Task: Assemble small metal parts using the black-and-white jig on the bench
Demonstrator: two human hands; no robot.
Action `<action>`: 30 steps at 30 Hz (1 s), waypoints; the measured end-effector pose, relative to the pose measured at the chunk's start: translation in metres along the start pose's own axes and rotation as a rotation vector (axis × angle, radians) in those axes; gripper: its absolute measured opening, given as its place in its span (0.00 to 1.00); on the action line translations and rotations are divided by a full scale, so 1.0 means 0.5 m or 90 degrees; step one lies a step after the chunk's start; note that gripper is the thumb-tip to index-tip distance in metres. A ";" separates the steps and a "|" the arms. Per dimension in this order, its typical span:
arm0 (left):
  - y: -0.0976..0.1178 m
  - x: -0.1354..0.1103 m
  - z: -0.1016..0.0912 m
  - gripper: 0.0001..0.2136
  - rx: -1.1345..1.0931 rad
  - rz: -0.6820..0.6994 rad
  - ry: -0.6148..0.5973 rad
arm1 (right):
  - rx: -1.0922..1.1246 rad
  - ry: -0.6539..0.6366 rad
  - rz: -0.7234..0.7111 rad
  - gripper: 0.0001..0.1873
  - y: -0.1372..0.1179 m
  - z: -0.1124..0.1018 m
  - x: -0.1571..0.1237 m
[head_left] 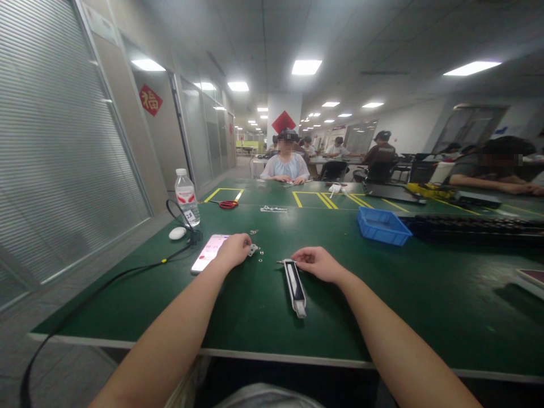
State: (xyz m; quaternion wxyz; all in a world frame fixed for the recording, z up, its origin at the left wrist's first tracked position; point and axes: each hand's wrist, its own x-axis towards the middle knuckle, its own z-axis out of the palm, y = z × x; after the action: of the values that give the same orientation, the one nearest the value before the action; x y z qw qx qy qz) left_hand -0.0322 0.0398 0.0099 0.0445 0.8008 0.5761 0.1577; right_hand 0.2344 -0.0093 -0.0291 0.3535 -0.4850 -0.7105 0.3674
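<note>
My left hand is closed, its fingertips pinching a small light metal plate with holes just above the table. Tiny metal rings lie beside that plate. A long white housing with a dark hollow inside rests on the table, its narrow end towards me. At its far end my right hand is curled, thumb and finger meeting at a thin metal pin that sticks out leftward. How firmly these fingers grip the pin is hard to see.
A lit phone lies by my left wrist. Further left are a water bottle, a white oval object and a black cable. Red-handled scissors lie farther back. A blue bin stands right; a person sits opposite.
</note>
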 end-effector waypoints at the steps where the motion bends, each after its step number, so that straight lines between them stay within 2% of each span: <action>1: 0.000 0.000 -0.001 0.10 0.004 -0.005 0.014 | -0.001 -0.001 -0.002 0.13 -0.001 0.000 0.000; 6: 0.002 0.000 -0.003 0.12 0.023 -0.045 0.049 | 0.003 -0.005 -0.007 0.13 -0.004 0.001 0.000; 14: 0.005 0.002 0.008 0.09 0.030 -0.063 0.023 | -0.017 0.003 0.001 0.14 -0.001 0.001 0.000; 22: 0.017 0.007 0.039 0.13 0.026 -0.012 0.076 | -0.005 0.000 0.000 0.15 -0.008 0.005 -0.002; 30: 0.012 0.014 0.046 0.11 0.019 0.002 0.069 | -0.016 0.001 -0.002 0.15 -0.002 0.002 0.000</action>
State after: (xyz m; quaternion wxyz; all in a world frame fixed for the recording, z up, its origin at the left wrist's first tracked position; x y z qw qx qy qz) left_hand -0.0175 0.0469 -0.0091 0.0008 0.7926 0.5786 0.1923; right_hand 0.2332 -0.0098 -0.0290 0.3487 -0.4885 -0.7155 0.3574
